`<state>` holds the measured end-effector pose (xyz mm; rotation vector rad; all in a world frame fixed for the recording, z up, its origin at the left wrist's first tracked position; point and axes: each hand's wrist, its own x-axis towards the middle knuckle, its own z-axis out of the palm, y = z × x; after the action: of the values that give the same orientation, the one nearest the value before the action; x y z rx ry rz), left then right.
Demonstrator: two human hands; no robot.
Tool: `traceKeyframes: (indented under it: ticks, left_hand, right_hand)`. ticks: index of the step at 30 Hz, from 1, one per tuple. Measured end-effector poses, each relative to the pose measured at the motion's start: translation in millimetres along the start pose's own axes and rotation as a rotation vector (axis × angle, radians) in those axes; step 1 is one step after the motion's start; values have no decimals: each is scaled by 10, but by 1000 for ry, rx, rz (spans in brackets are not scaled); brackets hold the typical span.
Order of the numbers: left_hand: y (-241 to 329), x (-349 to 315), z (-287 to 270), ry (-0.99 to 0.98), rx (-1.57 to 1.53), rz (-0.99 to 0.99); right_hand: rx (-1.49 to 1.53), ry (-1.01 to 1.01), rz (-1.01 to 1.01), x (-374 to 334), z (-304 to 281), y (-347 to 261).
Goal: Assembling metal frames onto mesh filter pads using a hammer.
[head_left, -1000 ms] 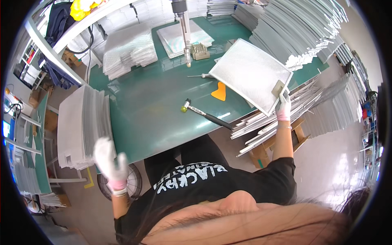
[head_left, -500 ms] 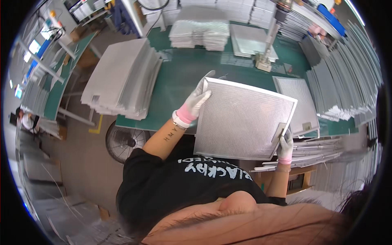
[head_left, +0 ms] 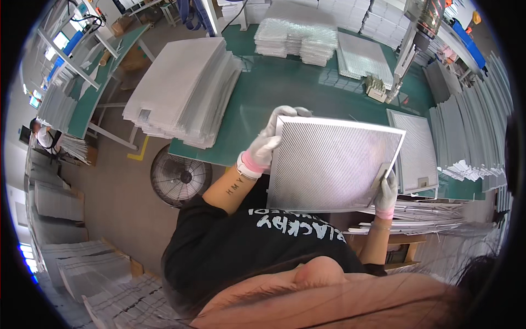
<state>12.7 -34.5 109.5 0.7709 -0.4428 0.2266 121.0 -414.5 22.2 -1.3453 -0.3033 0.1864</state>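
Between both hands I hold a silver framed mesh filter panel [head_left: 331, 167], tilted in front of my chest over the near edge of the green table. My left hand [head_left: 267, 141], in a white glove with a pink cuff, grips its upper left corner. At its lower right edge, my gloved right hand [head_left: 387, 193] is closed on the frame, beside a small grey tab on the panel. A similar framed panel [head_left: 413, 143] lies on the table just right of the one I hold.
A tall stack of pale panels [head_left: 174, 82] stands on the green table [head_left: 285, 82] at left. Further stacks [head_left: 296, 27] sit at the back, and many upright panels [head_left: 466, 131] crowd the right. An upright tool [head_left: 408, 60] stands back right. A floor fan [head_left: 183, 175] is below left.
My view has shifted, so the table and stacks appear further right. The held panel has turned slightly, its top edge now more level. Both hands keep their grip on it.
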Motion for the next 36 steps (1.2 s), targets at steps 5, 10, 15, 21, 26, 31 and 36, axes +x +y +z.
traceKeyframes:
  ticks: [5, 10, 15, 21, 26, 31, 36]
  left_hand:
    - [383, 166, 81, -52, -11, 141]
    - [594, 103, 170, 15, 181, 198]
    - [609, 105, 86, 50, 317, 262]
    - [375, 236, 84, 24, 322, 304]
    - [160, 228, 220, 8, 298, 267]
    - [245, 273, 415, 5, 126, 55]
    - [395, 413, 604, -304, -23, 157]
  right_hand:
    - [-30, -35, -82, 484, 363, -18]
    - [84, -96, -108, 735, 523, -14]
    - [40, -76, -85, 694, 593, -55]
    - [-4, -35, -86, 449, 395, -121]
    - [-53, 129, -21, 184, 230, -173]
    - [28, 79, -17, 269, 194, -147]
    - [-172, 9, -37, 633, 392, -223]
